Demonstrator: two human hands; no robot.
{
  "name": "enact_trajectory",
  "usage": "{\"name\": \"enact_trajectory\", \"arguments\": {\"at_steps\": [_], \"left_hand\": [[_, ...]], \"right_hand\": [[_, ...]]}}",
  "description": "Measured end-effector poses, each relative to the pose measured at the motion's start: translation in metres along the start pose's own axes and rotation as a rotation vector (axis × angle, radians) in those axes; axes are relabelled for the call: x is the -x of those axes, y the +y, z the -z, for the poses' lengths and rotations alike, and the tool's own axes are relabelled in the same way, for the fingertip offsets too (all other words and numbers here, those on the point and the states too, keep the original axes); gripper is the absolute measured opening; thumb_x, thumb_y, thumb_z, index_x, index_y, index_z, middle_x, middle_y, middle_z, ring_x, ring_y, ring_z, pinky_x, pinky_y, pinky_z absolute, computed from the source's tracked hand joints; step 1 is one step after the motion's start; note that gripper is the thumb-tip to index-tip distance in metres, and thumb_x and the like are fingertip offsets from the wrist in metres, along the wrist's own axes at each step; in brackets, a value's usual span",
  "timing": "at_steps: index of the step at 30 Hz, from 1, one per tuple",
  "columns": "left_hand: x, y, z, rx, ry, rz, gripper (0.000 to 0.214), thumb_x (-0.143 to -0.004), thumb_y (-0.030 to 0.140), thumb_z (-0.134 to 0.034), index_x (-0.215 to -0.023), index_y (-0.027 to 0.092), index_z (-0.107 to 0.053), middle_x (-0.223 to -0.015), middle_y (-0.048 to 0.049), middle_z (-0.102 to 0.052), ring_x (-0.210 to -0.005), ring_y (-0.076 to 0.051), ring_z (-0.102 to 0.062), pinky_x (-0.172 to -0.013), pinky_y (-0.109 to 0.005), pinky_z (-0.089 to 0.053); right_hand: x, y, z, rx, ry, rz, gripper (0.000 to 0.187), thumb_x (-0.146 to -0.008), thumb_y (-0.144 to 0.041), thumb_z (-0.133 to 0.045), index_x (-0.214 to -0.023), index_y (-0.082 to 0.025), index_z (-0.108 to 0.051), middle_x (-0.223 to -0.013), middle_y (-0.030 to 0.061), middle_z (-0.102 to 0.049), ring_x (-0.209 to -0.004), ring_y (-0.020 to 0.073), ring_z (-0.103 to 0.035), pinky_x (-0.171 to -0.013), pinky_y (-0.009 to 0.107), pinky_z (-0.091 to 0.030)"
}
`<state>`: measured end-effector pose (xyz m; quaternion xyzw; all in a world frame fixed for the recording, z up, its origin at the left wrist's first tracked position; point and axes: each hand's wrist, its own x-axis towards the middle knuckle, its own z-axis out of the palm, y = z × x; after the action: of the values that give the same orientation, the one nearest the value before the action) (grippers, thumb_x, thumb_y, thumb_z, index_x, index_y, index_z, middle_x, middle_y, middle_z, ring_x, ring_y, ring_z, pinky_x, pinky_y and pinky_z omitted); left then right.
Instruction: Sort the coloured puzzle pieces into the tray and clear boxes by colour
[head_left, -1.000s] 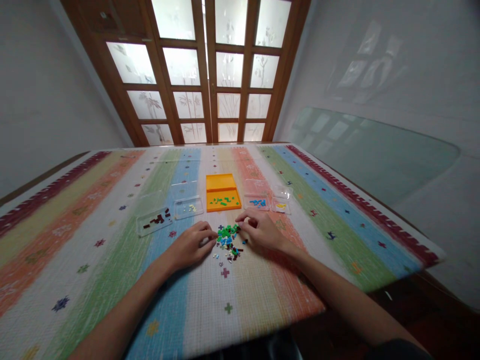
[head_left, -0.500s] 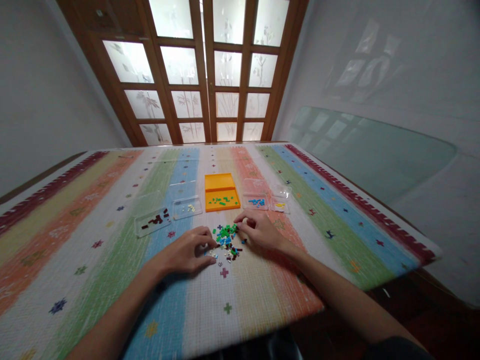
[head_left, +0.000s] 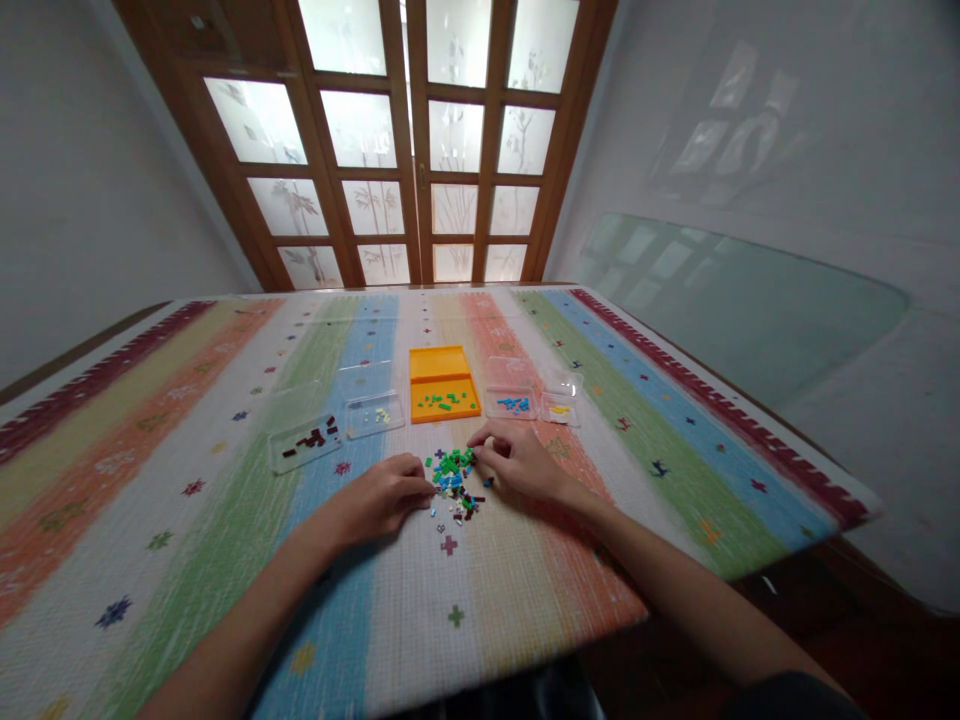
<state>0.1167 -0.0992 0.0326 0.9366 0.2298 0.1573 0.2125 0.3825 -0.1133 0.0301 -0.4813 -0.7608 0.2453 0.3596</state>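
Note:
A mixed pile of small building bricks, green, blue, brown and pale, lies on the striped tablecloth between my hands. At its left edge my left hand is closed, with thumb and fingertips together; whatever they pinch is too small to make out. On the opposite side, my right hand bends its thumb and index finger together beside the green bricks. Its fingertips touch the pile's upper right edge, and I cannot make out what is in them.
Beyond the pile stands an open orange box with green bricks. To its left are clear boxes holding pale bricks and brown bricks. On its right, clear boxes hold blue bricks and yellow bricks.
My left thumb and fingers, apart before, have come together at the pile's left edge. My right hand has hardly moved.

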Motion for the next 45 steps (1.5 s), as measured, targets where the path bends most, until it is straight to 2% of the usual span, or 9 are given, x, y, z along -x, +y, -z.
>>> {"name": "enact_trajectory", "arguments": {"at_steps": [9, 15, 20, 23, 25, 29, 32, 37, 45], "left_hand": [[-0.003, 0.0, -0.005, -0.29, -0.015, 0.004, 0.028, -0.096, 0.012, -0.04, -0.084, 0.017, -0.065, -0.085, -0.0086, -0.061, -0.075, -0.019, -0.053, -0.068, -0.03, -0.047], [-0.005, 0.002, -0.004, -0.246, 0.005, 0.08, 0.026, -0.096, 0.016, -0.04, -0.078, 0.019, -0.059, -0.082, -0.0062, -0.059, -0.074, -0.018, -0.051, -0.07, -0.031, -0.047], [-0.006, 0.001, -0.01, -0.253, 0.03, 0.126, 0.022, -0.092, 0.008, -0.038, -0.084, 0.019, -0.056, -0.085, -0.0066, -0.059, -0.078, -0.02, -0.053, -0.074, -0.033, -0.048], [-0.005, -0.005, -0.006, -0.206, 0.107, 0.138, 0.017, -0.095, 0.013, -0.041, -0.088, 0.02, -0.055, -0.087, -0.0054, -0.06, -0.082, -0.02, -0.056, -0.076, -0.032, -0.048], [-0.002, -0.012, 0.002, -0.182, 0.217, 0.168, 0.015, -0.098, 0.019, -0.043, -0.09, 0.02, -0.055, -0.089, -0.0057, -0.061, -0.084, -0.02, -0.058, -0.078, -0.033, -0.049], [0.003, -0.032, 0.023, -0.215, 0.506, 0.316, 0.015, -0.099, 0.026, -0.045, -0.092, 0.021, -0.057, -0.091, -0.0067, -0.064, -0.086, -0.022, -0.06, -0.082, -0.038, -0.05], [0.005, -0.049, 0.033, -0.257, 0.618, 0.439, 0.014, -0.096, 0.029, -0.049, -0.09, 0.021, -0.058, -0.089, -0.0069, -0.066, -0.084, -0.023, -0.062, -0.082, -0.04, -0.051], [0.003, -0.069, 0.035, -0.301, 0.631, 0.464, 0.014, -0.094, 0.03, -0.049, -0.087, 0.023, -0.059, -0.087, -0.0077, -0.068, -0.086, -0.026, -0.063, -0.083, -0.042, -0.052], [0.005, -0.082, 0.031, -0.382, 0.564, 0.442, 0.024, -0.095, 0.029, -0.045, -0.09, 0.021, -0.068, -0.088, -0.0094, -0.071, -0.089, -0.027, -0.064, -0.084, -0.042, -0.052]], "right_hand": [[0.001, -0.001, 0.0, -0.031, -0.015, -0.023, 0.013, -0.085, -0.011, -0.061, -0.089, -0.018, -0.071, -0.086, 0.0037, -0.072, -0.069, 0.0137, -0.061, -0.065, 0.027, -0.045], [0.001, -0.001, -0.001, -0.014, -0.018, -0.04, 0.012, -0.086, -0.012, -0.062, -0.089, -0.019, -0.072, -0.085, 0.0038, -0.073, -0.068, 0.0135, -0.06, -0.066, 0.028, -0.046], [0.001, -0.001, -0.002, -0.01, -0.016, -0.023, 0.011, -0.087, -0.013, -0.063, -0.089, -0.018, -0.072, -0.086, 0.0041, -0.072, -0.07, 0.0139, -0.061, -0.067, 0.028, -0.046], [0.002, 0.0, -0.002, -0.007, -0.019, -0.023, 0.011, -0.087, -0.012, -0.063, -0.091, -0.018, -0.072, -0.085, 0.0035, -0.072, -0.068, 0.0133, -0.059, -0.067, 0.028, -0.045], [0.002, 0.0, -0.001, -0.006, -0.02, -0.023, 0.012, -0.087, -0.013, -0.062, -0.091, -0.018, -0.072, -0.086, 0.0036, -0.072, -0.068, 0.0131, -0.059, -0.066, 0.028, -0.045], [0.002, -0.002, -0.001, 0.006, -0.019, -0.009, 0.011, -0.086, -0.013, -0.063, -0.09, -0.019, -0.072, -0.086, 0.0041, -0.072, -0.071, 0.0144, -0.059, -0.069, 0.029, -0.045], [0.002, -0.004, -0.001, 0.01, -0.025, 0.015, 0.012, -0.085, -0.012, -0.063, -0.089, -0.019, -0.073, -0.086, 0.004, -0.072, -0.071, 0.0147, -0.059, -0.07, 0.03, -0.046], [0.001, -0.004, 0.0, 0.01, -0.037, 0.026, 0.012, -0.086, -0.014, -0.062, -0.09, -0.019, -0.072, -0.084, 0.0041, -0.071, -0.068, 0.0139, -0.057, -0.068, 0.029, -0.044], [0.001, -0.003, -0.001, 0.023, -0.037, 0.031, 0.012, -0.087, -0.013, -0.062, -0.089, -0.018, -0.072, -0.083, 0.0032, -0.071, -0.068, 0.0135, -0.057, -0.066, 0.028, -0.043]]}}
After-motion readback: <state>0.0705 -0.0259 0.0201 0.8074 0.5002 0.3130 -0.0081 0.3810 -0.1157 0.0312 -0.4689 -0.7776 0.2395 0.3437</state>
